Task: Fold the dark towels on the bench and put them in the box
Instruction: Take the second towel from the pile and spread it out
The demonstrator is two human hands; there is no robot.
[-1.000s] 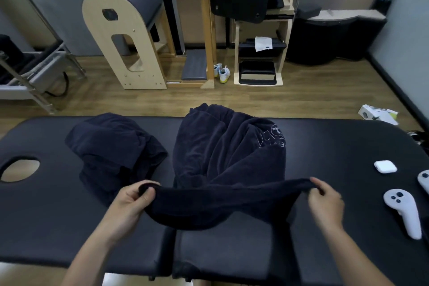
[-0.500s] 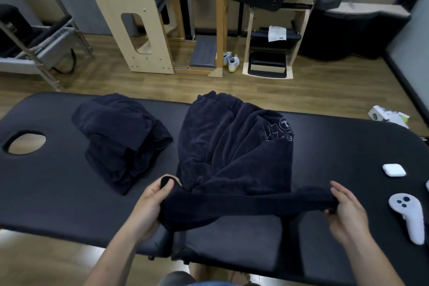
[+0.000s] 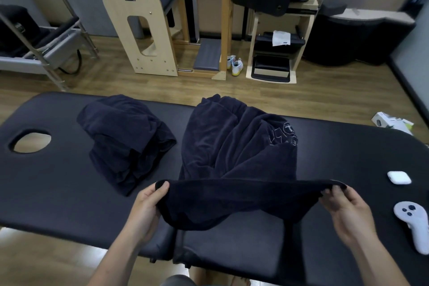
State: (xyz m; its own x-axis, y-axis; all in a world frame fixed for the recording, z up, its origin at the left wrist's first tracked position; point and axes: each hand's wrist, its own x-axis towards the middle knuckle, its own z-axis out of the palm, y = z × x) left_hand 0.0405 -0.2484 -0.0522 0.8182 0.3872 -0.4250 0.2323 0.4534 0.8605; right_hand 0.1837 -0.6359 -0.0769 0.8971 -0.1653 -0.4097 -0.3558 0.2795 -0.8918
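**One towel in hand, no fold made yet**

I am at the very start. My left hand (image 3: pixel 145 209) pinches one near corner of the towel (image 3: pixel 236 151) between thumb and curled fingers, and my right hand (image 3: pixel 346 211) pinches the other. The near edge is stretched taut between them, lifted just off the bench (image 3: pixel 46 181). The rest of the cloth lies rumpled on the padding, running away from me to the far edge, with a pale logo showing on its right side. I see no clean fold in it.

The second towel (image 3: pixel 125 141) sits in a loose heap to the left, untouched, so both remain to be folded and packed. I cannot see the box that I am to fill. A small white carton (image 3: pixel 392 120) lies on the floor beyond the bench, but I cannot say it is the one.

On my right, a white case (image 3: pixel 398 177) and a white controller (image 3: pixel 413 223) rest on the padding near my right hand. I judge they could catch the cloth if I spread it that way. The face hole (image 3: pixel 30 141) is well off to the left.
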